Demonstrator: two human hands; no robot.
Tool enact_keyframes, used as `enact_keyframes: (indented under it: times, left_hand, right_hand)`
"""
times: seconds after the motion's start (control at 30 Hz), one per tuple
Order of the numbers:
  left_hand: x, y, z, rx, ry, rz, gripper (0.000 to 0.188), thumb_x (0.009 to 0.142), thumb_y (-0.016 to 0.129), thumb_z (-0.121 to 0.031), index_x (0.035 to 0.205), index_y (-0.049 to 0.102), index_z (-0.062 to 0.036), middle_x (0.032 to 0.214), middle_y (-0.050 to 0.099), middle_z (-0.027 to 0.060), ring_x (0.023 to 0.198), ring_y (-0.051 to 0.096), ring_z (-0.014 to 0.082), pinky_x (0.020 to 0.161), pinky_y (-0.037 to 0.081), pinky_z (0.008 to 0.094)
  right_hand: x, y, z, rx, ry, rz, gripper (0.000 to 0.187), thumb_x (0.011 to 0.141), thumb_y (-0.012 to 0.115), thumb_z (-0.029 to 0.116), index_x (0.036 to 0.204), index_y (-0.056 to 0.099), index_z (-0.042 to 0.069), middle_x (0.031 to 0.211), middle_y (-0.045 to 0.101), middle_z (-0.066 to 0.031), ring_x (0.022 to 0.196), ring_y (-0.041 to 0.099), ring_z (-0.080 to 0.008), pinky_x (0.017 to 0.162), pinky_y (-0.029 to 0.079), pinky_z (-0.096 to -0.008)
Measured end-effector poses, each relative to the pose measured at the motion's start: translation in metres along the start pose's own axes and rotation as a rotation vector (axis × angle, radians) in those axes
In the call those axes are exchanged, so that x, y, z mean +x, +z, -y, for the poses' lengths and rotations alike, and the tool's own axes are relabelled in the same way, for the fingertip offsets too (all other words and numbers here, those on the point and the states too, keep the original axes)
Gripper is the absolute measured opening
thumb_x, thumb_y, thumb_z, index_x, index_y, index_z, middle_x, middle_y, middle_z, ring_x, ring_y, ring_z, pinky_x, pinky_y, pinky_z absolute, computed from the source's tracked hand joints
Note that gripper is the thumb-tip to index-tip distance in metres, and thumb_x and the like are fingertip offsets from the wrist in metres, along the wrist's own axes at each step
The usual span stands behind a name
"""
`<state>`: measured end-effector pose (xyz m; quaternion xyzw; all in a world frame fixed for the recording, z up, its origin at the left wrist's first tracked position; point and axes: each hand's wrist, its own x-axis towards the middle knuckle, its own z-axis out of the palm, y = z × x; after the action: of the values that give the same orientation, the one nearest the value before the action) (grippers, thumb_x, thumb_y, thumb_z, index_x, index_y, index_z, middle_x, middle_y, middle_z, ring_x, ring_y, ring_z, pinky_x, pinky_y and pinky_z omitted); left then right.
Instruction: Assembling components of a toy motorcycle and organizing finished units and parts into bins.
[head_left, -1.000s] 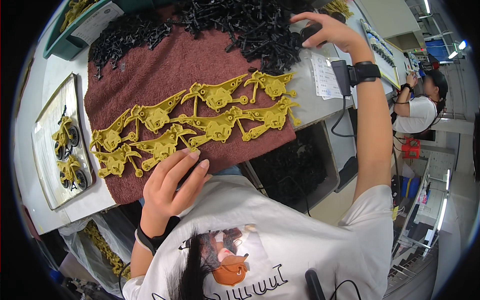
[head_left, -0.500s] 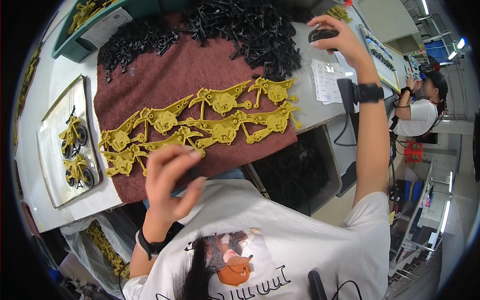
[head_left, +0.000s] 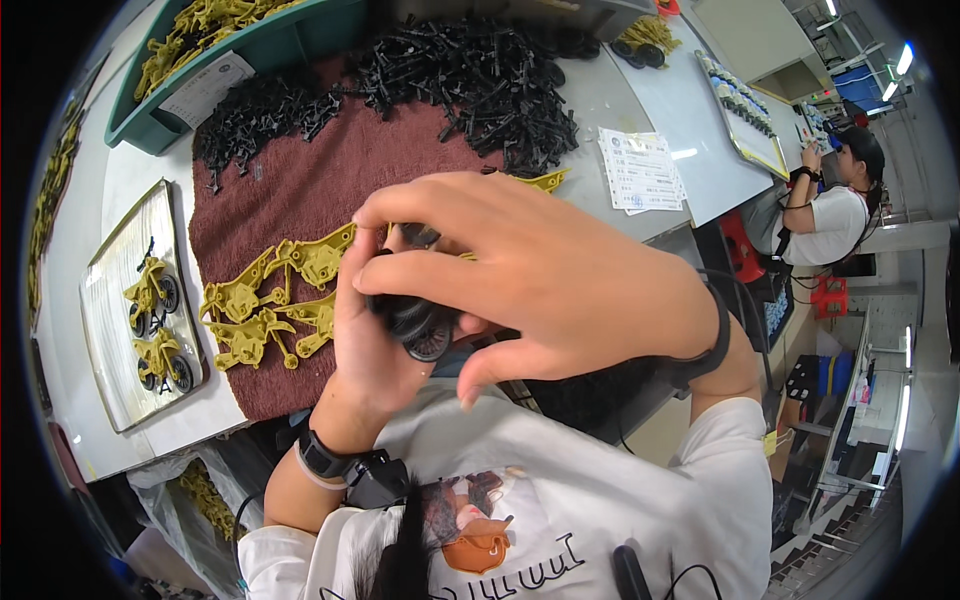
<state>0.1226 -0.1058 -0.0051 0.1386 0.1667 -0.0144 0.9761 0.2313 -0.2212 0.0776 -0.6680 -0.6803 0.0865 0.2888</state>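
A bunch of black toy wheels (head_left: 428, 338) is gathered between my two hands in front of my chest. My left hand (head_left: 375, 350) is cupped around them from the left, palm turned inward. Over the top reaches my right hand (head_left: 550, 270), its fingers bent across the wheels and its thumb standing apart lower down. How many wheels there are is hidden by the fingers. Behind the hands, yellow toy motorbike frames (head_left: 240, 298) lie in rows on a brown-red cloth (head_left: 290, 190); my hands cover many of them.
Small black parts (head_left: 470, 85) are heaped along the cloth's far edge. At left a tray (head_left: 115, 385) bears two assembled yellow toy motorbikes (head_left: 150, 285). A green bin (head_left: 130, 125) with yellow pieces stands far left. Papers (head_left: 640, 170) lie right; a co-worker (head_left: 840, 225) sits beyond.
My right hand has come back from the far right with the wheels and now meets the left over the cloth. The left hand has moved slightly up and right and closed in around the wheels.
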Motion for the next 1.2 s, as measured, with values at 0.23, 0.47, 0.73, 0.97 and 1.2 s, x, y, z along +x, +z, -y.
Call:
enact_keyframes:
  times: [0.23,0.47,0.73,0.97,1.2]
  left_hand:
    - [-0.011,-0.014,-0.022,0.100,0.111,-0.007,0.047,0.092,0.053,-0.026,0.135,0.041,-0.0124,0.115,0.055,0.0114,0.085,0.060,0.0236,0.056,0.052,0.0305]
    - [-0.016,-0.039,-0.030,0.101,0.214,0.191,0.030,0.093,0.058,-0.041,0.107,0.052,-0.0152,0.109,0.046,0.0079,0.091,0.052,0.0247,0.055,0.051,0.0289]
    - [-0.018,-0.032,-0.043,0.168,0.137,0.120,0.022,0.083,0.062,-0.022,0.095,0.049,-0.0099,0.103,0.044,0.0067,0.080,0.047,0.0191,0.049,0.044,0.0226]
    - [-0.021,-0.020,-0.037,0.309,0.190,0.059,0.049,0.085,0.054,-0.016,0.129,0.047,0.0048,0.126,0.053,0.0247,0.103,0.062,0.0312,0.075,0.059,0.0391]
    - [-0.029,-0.029,-0.027,0.537,0.077,0.152,0.049,0.089,0.060,-0.019,0.130,0.048,0.0044,0.121,0.058,0.0225,0.087,0.064,0.0234,0.065,0.057,0.0306]
  right_hand:
    - [-0.073,-0.145,-0.206,-0.170,0.566,-0.260,0.030,0.089,0.063,0.021,0.115,0.064,0.007,0.111,0.065,-0.0037,0.102,0.059,-0.0141,0.088,0.045,-0.0266]
    - [-0.137,-0.141,-0.341,-0.666,0.963,-0.415,0.045,0.077,0.072,0.028,0.116,0.064,0.006,0.108,0.067,-0.0181,0.101,0.063,-0.0315,0.087,0.048,-0.0371]
    - [-0.119,-0.119,-0.310,-0.137,0.965,-0.280,0.040,0.075,0.076,0.023,0.106,0.064,0.000,0.086,0.065,-0.0099,0.081,0.061,-0.0201,0.076,0.047,-0.0308]
    - [-0.099,-0.100,-0.162,-0.175,0.706,-0.254,0.027,0.087,0.066,0.022,0.108,0.064,0.005,0.088,0.064,-0.0023,0.081,0.058,-0.0111,0.077,0.045,-0.0253]
    - [-0.038,0.031,0.003,0.199,0.162,-0.204,0.042,0.078,0.075,0.028,0.110,0.065,0.002,0.117,0.063,-0.0168,0.108,0.060,-0.0263,0.095,0.044,-0.0350]
